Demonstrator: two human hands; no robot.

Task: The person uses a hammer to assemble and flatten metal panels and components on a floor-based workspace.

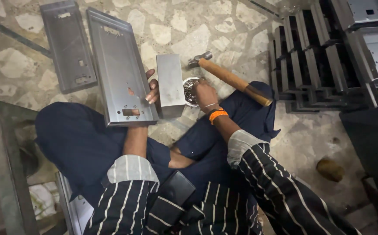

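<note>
Your left hand (pixel 152 92) wraps its fingers around the edge of a long grey metal tray (pixel 120 69). Your right hand (pixel 204 92) dips curled fingers into a small round tin (pixel 190 90) beside a hammer (pixel 230 78).

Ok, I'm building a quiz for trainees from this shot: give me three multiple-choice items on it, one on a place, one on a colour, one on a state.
1. Where does the wooden-handled hammer lie?
A. on the stone floor and the knee
B. in the left hand
C. on the stacked metal boxes

2. What colour is the wrist band?
A. green
B. orange
C. white

3. What is the left hand doing?
A. hanging free
B. holding the long grey metal tray
C. gripping the hammer

Answers: 1 A, nobody holds it; 2 B, bright orange on the right wrist; 3 B, fingers curl over the tray's edge.
</note>
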